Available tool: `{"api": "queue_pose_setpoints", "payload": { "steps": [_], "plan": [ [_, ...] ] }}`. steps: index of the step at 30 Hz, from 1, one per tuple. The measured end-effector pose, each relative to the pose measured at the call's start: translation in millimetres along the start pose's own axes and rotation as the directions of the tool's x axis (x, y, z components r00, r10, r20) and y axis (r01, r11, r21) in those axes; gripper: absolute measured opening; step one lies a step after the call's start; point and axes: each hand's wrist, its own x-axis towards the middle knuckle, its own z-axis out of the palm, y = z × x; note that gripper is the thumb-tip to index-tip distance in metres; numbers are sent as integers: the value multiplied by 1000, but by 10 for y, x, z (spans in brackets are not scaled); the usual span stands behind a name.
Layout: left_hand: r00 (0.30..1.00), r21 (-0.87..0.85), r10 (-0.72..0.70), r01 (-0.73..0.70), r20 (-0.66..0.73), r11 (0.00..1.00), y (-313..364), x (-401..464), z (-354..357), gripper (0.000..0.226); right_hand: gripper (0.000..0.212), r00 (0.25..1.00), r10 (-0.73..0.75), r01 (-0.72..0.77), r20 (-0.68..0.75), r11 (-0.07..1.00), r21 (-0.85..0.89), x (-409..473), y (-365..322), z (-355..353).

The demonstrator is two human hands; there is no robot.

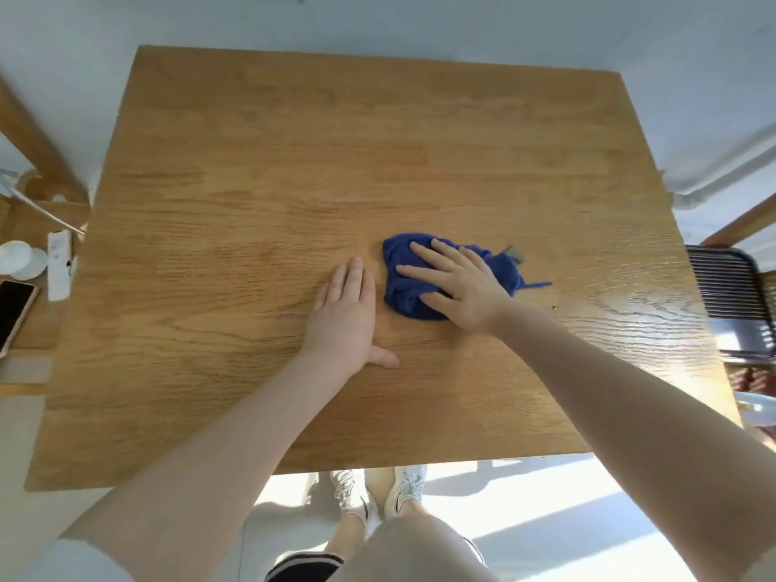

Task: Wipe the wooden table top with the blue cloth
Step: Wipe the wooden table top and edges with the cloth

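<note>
Blue cloth [413, 283] lies bunched right of centre on the wooden table top [294, 161], pressed under the flat right hand [455, 287], left hand [344, 317] resting flat beside it, so wiping looks under way with most of the surface probably left.

- The blue cloth [409, 283] lies bunched on the wooden table [294, 161], right of its middle.
- The right hand [455, 283] presses flat on the cloth, fingers spread, a ring on one finger.
- The left hand [346, 317] rests flat on the bare wood just left of the cloth.
- A phone [14, 306] lies on a lower surface beyond the table's left edge.
</note>
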Motion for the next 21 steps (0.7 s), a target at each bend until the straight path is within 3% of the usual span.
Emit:
{"api": "queue_pose_setpoints", "payload": {
  "steps": [3,6,9,12,15,21],
  "plan": [
    [1000,15,-4,3,9,1000,21,11,-23,129,41,999,24,-25,44,999,26,111,190,-114],
    [1000,17,-3,3,29,1000,11,34,2,130,40,968,245,-244,-62,969,26,354,405,-255],
    [1000,4,-3,2,26,1000,11,29,6,129,42,950,301,-301,-86,953,12,237,320,-186],
    [1000,-9,-7,7,18,1000,13,-12,2,127,53,971,224,-225,-87,974,-6,-331,17,79],
    [1000,-13,-13,13,22,1000,21,-24,-21,126,53,993,78,-95,-86,972,-215,-786,-144,356],
    [998,-2,-37,37,45,999,40,14,-35,125,49,998,21,-36,-56,956,-291,-501,90,185]
  ]
}}
